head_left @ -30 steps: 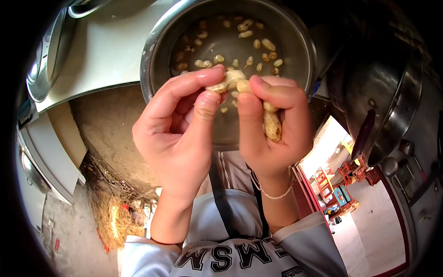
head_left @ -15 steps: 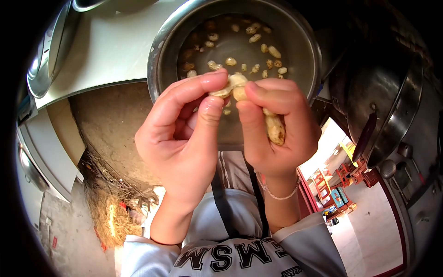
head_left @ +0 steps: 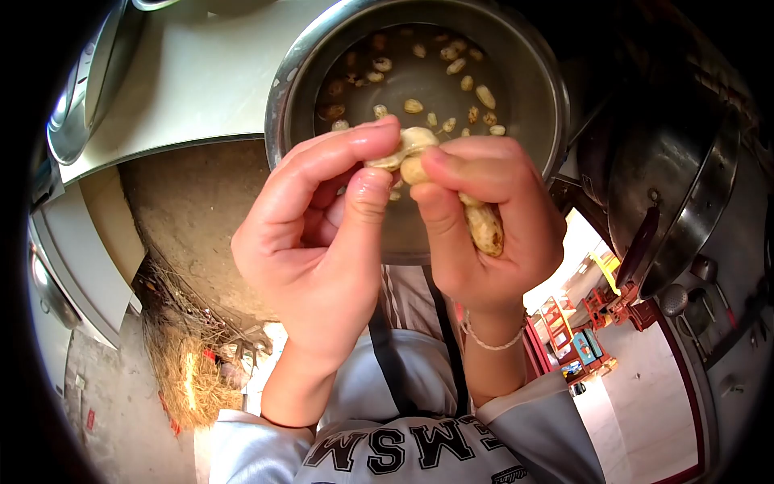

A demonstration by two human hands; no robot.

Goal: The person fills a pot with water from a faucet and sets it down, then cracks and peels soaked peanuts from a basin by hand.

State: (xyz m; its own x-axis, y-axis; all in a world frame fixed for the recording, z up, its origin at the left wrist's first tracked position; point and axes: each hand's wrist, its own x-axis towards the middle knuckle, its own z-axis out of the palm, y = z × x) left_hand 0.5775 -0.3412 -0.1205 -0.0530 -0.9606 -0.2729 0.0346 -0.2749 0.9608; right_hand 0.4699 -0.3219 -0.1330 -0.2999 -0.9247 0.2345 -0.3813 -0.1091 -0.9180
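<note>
An opened peanut shell [head_left: 418,141] is pinched between the thumb and index finger of my left hand [head_left: 314,218], its pale inside showing. My right hand [head_left: 496,214] pinches a rounded piece of peanut [head_left: 414,170] right beside that shell, touching it. Another whole peanut [head_left: 484,229], brown-spotted, is tucked in the curled fingers of my right hand. Both hands are wet and held above the near side of a metal basin [head_left: 282,89]. Water fills part of the basin, with several unshelled peanuts [head_left: 484,97] floating in it.
A pale countertop [head_left: 210,73] lies left of the basin. Large metal pans [head_left: 669,185] stand on the right, with a skimmer [head_left: 674,300] and other utensils below them. Straw [head_left: 189,379] and twigs lie on the floor at lower left.
My right hand has shifted slightly to the right. The basin sits slightly farther right in view, and the floating peanuts have drifted a little. Both hands keep their pinch.
</note>
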